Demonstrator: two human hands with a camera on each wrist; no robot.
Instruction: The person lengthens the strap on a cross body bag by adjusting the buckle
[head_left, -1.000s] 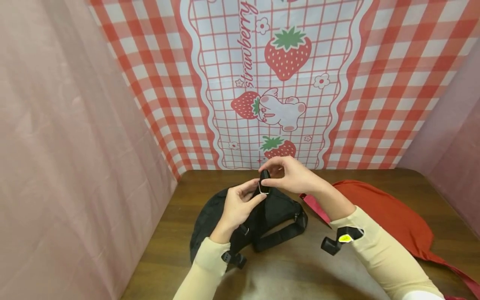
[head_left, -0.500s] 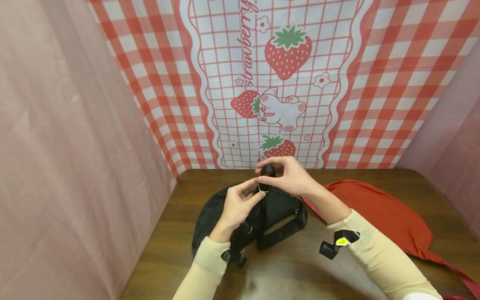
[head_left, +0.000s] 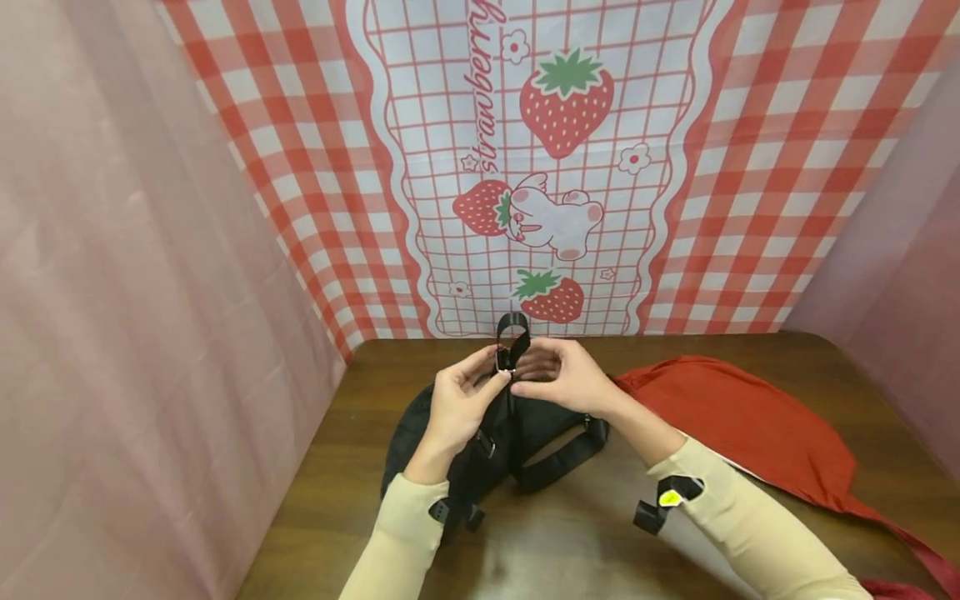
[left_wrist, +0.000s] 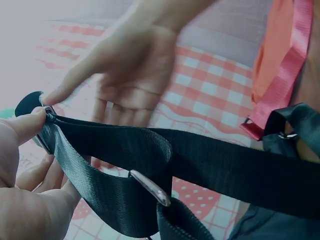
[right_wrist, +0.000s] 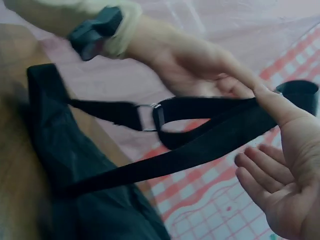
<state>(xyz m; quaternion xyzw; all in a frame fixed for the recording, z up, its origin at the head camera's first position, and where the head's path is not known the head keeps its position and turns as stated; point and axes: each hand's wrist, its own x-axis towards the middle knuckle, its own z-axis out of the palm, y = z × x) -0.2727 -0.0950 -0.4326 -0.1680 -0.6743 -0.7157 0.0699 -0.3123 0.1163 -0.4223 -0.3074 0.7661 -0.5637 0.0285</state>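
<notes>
My left hand [head_left: 453, 408] pinches the metal slide buckle [left_wrist: 49, 112] on the black webbing strap [left_wrist: 110, 140] of a black bag [head_left: 408, 446]. A loop of the strap [head_left: 513, 321] stands up out of the buckle, above the fingertips. Right beside it is my right hand [head_left: 566, 375], with its fingers loosely extended and its thumb close to the buckle. Further down the strap, a metal ring [right_wrist: 148, 117] joins the webbing to a shorter piece leading to the bag. The bag lies on the table, partly hidden behind the left hand and forearm.
A red bag [head_left: 742, 425] lies on the right of the wooden table [head_left: 570, 550], partly behind the right forearm. Its pink strap [left_wrist: 285, 75] shows in the left wrist view. A checkered strawberry cloth [head_left: 360, 192] hangs behind the table, and a pink curtain [head_left: 135, 292] at the left.
My right hand has let go of the strap loop and dropped slightly, its fingers opening. The loop now stands taller above the buckle. My left hand keeps its pinch, shifted a little left.
</notes>
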